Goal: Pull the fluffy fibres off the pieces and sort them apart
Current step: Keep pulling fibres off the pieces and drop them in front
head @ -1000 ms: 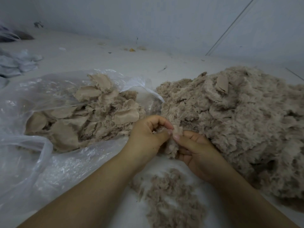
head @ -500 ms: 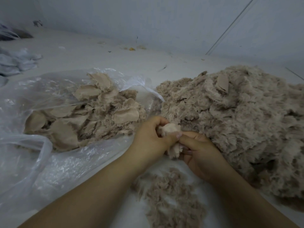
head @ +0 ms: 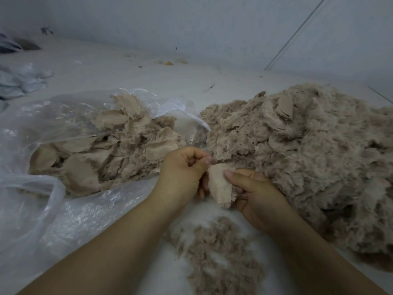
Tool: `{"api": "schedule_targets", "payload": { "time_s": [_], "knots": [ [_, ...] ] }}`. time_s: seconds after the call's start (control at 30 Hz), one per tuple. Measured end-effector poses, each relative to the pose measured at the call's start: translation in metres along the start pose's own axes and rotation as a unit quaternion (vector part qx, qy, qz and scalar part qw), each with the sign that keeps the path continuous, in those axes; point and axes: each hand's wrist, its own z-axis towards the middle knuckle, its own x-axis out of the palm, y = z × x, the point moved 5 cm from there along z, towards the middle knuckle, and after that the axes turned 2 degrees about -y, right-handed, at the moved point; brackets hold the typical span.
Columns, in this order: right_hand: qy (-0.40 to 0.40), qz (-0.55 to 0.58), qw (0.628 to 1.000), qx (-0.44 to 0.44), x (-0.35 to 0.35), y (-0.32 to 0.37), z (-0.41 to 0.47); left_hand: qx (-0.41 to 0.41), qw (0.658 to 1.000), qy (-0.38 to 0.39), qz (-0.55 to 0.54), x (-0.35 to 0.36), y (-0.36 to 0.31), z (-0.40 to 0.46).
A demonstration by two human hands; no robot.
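Right hand [head: 254, 193]: fingers curled under and around a beige fabric piece [head: 220, 185], thumb pressed flat on its smooth face. The piece stands roughly upright between the two hands, smooth side toward the camera, fuzzy fringe visible at its lower edge.

Left hand [head: 182, 171]: fingers curled tight into the palm, thumb and forefinger pinched together at the top corner of the same piece. A small tuft of fibre seems to sit in that pinch; too small to be sure.

Loose fluff pile [head: 214, 252]: on the white surface [head: 131, 75] directly below the hands, near the camera.

Large heap of fluffy pieces [head: 308, 156]: to the right, touching the back of the right hand.

Clear plastic bag [head: 63, 209]: to the left, mouth open, holding smoother pieces [head: 102, 154] with flat backing showing. Left wrist lies just beside the bag's edge.

Pale crumpled cloth [head: 19, 79] at far left, well apart from the work.
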Motion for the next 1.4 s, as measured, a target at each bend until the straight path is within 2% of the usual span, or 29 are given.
{"api": "schedule_targets", "payload": {
  "time_s": [0.13, 0.2, 0.23, 0.27, 0.3, 0.37, 0.4, 0.43, 0.57, 0.7, 0.83, 0.97, 1.1, 1.4],
  "knots": [
    [-0.055, 0.058, 0.997, 0.001, -0.001, 0.003, -0.001, 0.028, 0.997, -0.070, 0.033, -0.014, -0.006, 0.005],
    [-0.074, 0.088, 0.993, 0.008, -0.003, 0.003, -0.001, 0.036, 0.996, -0.055, 0.052, -0.019, -0.012, 0.006],
    [-0.082, 0.092, 0.992, 0.013, -0.003, 0.003, -0.001, 0.030, 0.998, -0.012, 0.056, -0.018, -0.014, 0.006],
    [-0.088, 0.098, 0.991, 0.017, -0.003, 0.002, -0.002, 0.012, 0.996, 0.065, 0.056, -0.015, -0.015, 0.005],
    [-0.093, 0.100, 0.990, 0.024, -0.003, 0.001, -0.003, -0.020, 0.983, 0.173, 0.052, -0.009, -0.016, 0.001],
    [-0.100, 0.097, 0.990, 0.031, -0.003, 0.001, -0.005, -0.100, 0.912, 0.389, 0.082, 0.002, -0.015, -0.016],
    [-0.102, 0.089, 0.990, 0.033, -0.004, 0.000, -0.005, -0.119, 0.881, 0.442, 0.121, 0.003, -0.012, -0.022],
    [-0.104, 0.075, 0.991, 0.035, -0.004, 0.000, -0.005, -0.123, 0.872, 0.445, 0.162, 0.004, -0.009, -0.024],
    [-0.100, 0.071, 0.992, 0.039, -0.001, 0.002, -0.005, -0.095, 0.919, 0.293, 0.245, 0.006, -0.004, -0.016],
    [-0.117, 0.092, 0.988, 0.047, 0.000, 0.000, -0.007, -0.050, 0.968, 0.126, 0.212, -0.002, -0.008, -0.003],
    [-0.096, 0.088, 0.991, 0.041, 0.000, 0.000, -0.005, -0.014, 0.975, 0.104, 0.195, 0.003, -0.007, -0.004],
    [-0.014, 0.048, 0.998, 0.029, 0.006, 0.001, -0.006, -0.004, 0.986, 0.079, 0.145, 0.003, -0.006, -0.003],
    [-0.037, 0.007, 0.999, 0.022, 0.002, 0.002, -0.006, -0.015, 0.994, 0.056, 0.095, 0.000, -0.006, 0.000],
    [-0.076, 0.021, 0.997, 0.023, 0.001, 0.002, -0.005, 0.019, 0.999, -0.009, 0.043, -0.008, -0.009, 0.003]
  ]
}}
